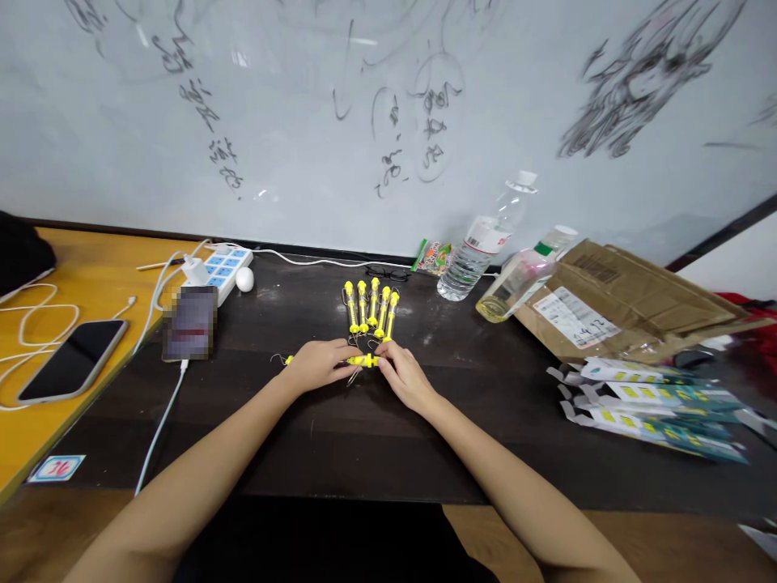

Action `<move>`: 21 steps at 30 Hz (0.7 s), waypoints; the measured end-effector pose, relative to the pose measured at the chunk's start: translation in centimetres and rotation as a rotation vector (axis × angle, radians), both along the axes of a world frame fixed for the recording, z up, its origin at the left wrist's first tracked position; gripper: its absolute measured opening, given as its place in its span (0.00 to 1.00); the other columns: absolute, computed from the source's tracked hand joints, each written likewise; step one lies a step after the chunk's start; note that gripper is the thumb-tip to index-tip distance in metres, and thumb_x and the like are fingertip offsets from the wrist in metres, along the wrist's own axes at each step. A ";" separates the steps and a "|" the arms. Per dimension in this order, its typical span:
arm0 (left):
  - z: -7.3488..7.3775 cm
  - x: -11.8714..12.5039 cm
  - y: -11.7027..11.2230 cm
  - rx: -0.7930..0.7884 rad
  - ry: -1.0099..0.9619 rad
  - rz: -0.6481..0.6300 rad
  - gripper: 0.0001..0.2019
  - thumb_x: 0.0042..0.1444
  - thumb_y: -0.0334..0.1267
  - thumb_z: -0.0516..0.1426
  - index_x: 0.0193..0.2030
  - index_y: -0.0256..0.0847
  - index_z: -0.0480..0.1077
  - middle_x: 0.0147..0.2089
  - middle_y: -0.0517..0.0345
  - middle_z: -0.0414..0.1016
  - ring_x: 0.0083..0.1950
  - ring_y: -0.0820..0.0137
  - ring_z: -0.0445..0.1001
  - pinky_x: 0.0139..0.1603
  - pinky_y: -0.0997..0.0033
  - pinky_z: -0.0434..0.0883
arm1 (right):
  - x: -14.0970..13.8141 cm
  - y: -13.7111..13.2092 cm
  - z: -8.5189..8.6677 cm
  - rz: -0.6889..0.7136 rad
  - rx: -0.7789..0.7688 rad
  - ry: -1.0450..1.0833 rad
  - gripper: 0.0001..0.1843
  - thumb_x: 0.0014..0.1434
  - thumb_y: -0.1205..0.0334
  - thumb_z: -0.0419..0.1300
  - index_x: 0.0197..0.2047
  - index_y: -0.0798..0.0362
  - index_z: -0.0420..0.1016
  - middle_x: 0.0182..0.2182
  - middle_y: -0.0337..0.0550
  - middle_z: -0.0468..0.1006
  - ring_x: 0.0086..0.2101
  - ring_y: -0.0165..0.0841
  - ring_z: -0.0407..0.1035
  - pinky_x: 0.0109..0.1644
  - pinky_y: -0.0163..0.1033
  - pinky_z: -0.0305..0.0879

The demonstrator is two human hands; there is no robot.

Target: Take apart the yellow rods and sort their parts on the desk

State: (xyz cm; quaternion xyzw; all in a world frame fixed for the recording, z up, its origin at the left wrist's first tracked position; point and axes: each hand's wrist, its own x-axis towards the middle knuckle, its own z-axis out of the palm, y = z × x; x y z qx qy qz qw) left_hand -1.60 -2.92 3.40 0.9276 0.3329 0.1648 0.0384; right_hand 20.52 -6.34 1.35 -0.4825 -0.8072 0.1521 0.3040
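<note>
Head camera: a yellow tube is held level just above or on the dark desk, its right end pinched between thumb and fingertips of the right hand. Its left end is gripped by the bent fingers of the left hand, by which part of it is hidden. Thin metal prongs are seen just below the left fingertips. Just left of the left fingers, a yellow tip with a wire hook is partly covered by the hand; whether it belongs to the held piece cannot be told. Directly beyond both sets of fingers, five matching tubes are laid side by side in a slight fan. Farther beyond, a pair of glasses and a snack packet are set near the whiteboard. Well to the right of the fingers, two bottles, a brown parcel and opened cartons are grouped. Well to the left, a power strip and two phones are placed.
</note>
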 end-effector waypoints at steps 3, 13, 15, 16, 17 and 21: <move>0.0 0.0 0.0 0.004 0.014 -0.001 0.16 0.63 0.48 0.48 0.49 0.47 0.71 0.38 0.59 0.73 0.35 0.73 0.73 0.31 0.79 0.62 | 0.0 0.1 0.1 0.002 0.012 -0.049 0.15 0.67 0.58 0.44 0.31 0.51 0.64 0.28 0.41 0.71 0.34 0.36 0.65 0.41 0.41 0.57; -0.3 -0.2 0.3 -0.002 -0.002 0.008 0.15 0.64 0.48 0.48 0.50 0.47 0.70 0.38 0.60 0.73 0.36 0.73 0.73 0.33 0.78 0.62 | 0.0 -0.1 0.1 0.060 0.012 0.014 0.09 0.65 0.58 0.47 0.43 0.51 0.64 0.33 0.42 0.72 0.35 0.35 0.66 0.44 0.42 0.59; -0.2 -0.1 0.2 -0.002 0.000 -0.002 0.15 0.64 0.48 0.48 0.50 0.47 0.70 0.38 0.60 0.73 0.37 0.73 0.73 0.33 0.78 0.62 | 0.0 -0.2 0.2 0.026 0.008 0.025 0.10 0.65 0.58 0.46 0.45 0.51 0.64 0.34 0.42 0.72 0.36 0.36 0.67 0.45 0.42 0.58; -0.2 -0.1 0.2 0.000 0.003 -0.008 0.16 0.64 0.48 0.48 0.49 0.46 0.70 0.39 0.59 0.73 0.37 0.73 0.73 0.33 0.78 0.62 | 0.0 -0.1 0.2 0.001 0.010 0.028 0.10 0.66 0.57 0.46 0.45 0.51 0.64 0.34 0.42 0.73 0.36 0.36 0.67 0.45 0.42 0.58; -0.1 0.0 0.1 0.003 0.006 -0.010 0.16 0.64 0.48 0.48 0.49 0.46 0.71 0.38 0.59 0.73 0.37 0.73 0.73 0.33 0.79 0.62 | 0.1 -0.1 0.2 -0.024 0.015 0.022 0.11 0.66 0.57 0.45 0.43 0.51 0.65 0.33 0.42 0.72 0.36 0.36 0.66 0.45 0.41 0.58; -0.2 0.0 0.1 0.011 0.015 -0.011 0.16 0.64 0.48 0.47 0.49 0.46 0.71 0.38 0.60 0.73 0.36 0.74 0.73 0.32 0.79 0.62 | 0.2 0.3 -0.1 -0.023 0.020 -0.061 0.18 0.67 0.57 0.43 0.29 0.52 0.65 0.27 0.41 0.70 0.34 0.35 0.64 0.41 0.40 0.56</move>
